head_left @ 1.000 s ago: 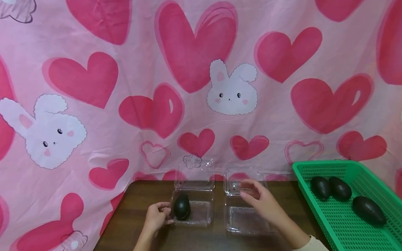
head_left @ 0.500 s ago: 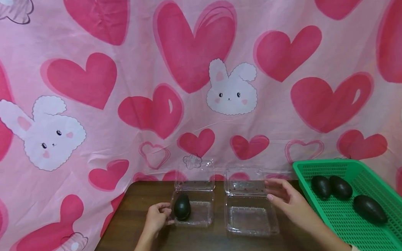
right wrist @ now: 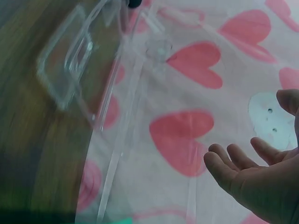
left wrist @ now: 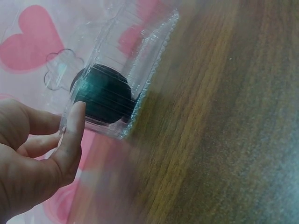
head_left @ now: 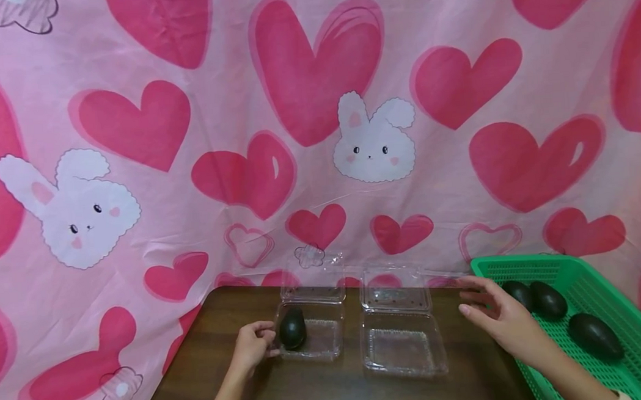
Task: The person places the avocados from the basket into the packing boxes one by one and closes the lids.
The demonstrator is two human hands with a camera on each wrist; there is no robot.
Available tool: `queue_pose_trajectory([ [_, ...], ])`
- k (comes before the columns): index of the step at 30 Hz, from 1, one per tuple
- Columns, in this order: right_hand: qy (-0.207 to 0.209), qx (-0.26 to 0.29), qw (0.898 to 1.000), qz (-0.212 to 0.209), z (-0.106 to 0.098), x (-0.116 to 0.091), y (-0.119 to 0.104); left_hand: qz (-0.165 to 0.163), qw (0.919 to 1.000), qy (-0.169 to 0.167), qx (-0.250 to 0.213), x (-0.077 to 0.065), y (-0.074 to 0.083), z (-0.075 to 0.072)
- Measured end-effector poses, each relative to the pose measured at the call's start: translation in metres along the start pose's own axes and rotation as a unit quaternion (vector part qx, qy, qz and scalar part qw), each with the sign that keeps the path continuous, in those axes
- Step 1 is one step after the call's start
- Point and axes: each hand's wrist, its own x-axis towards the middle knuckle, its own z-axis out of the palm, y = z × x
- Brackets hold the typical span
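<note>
My left hand (head_left: 252,347) pinches the left rim of a clear plastic clamshell container (head_left: 328,339), thumb (left wrist: 74,126) against the near wall. Inside that container, on its left side, stands a dark avocado (head_left: 292,329), seen through the plastic in the left wrist view. A second open clamshell container (head_left: 401,349), with nothing in it, sits just to the right. My right hand (head_left: 495,313) is in the air by the left edge of the green basket (head_left: 576,383), fingers spread and holding nothing. It partly covers one of the dark avocados (head_left: 596,336) in the basket.
Both container lids (head_left: 395,296) stand raised at the back, near the pink heart-patterned cloth (head_left: 308,182) hanging behind the table. The brown wooden table (head_left: 310,390) runs up to that cloth. The basket's high rim borders the right side.
My right hand has moved right, from over the right container to the basket's edge. My left hand keeps its hold, and the avocado beside it has not moved.
</note>
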Motion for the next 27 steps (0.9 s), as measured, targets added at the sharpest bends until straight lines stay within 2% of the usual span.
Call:
queue_pose_trajectory([
  [3, 0.0, -0.035, 0.999, 0.011, -0.011, -0.001, 0.004, 0.001, 1.0, -0.001, 0.001, 0.001, 0.0, 0.0],
  [11, -0.022, -0.059, 0.998, 0.027, -0.037, 0.006, 0.024, -0.004, 1.0, 0.0, 0.008, 0.001, -0.001, 0.0],
  [16, -0.027, -0.09, 0.994, 0.052, -0.052, 0.008, 0.042, 0.006, 1.0, -0.004, 0.006, 0.002, -0.002, -0.001],
  [19, -0.027, -0.102, 0.992, 0.072, -0.06, 0.008, 0.054, 0.004, 1.0, -0.004, 0.003, 0.001, -0.002, -0.001],
  [27, -0.027, -0.135, 0.986, 0.094, -0.077, 0.007, 0.081, -0.003, 1.0, -0.001, 0.008, 0.001, -0.003, 0.0],
])
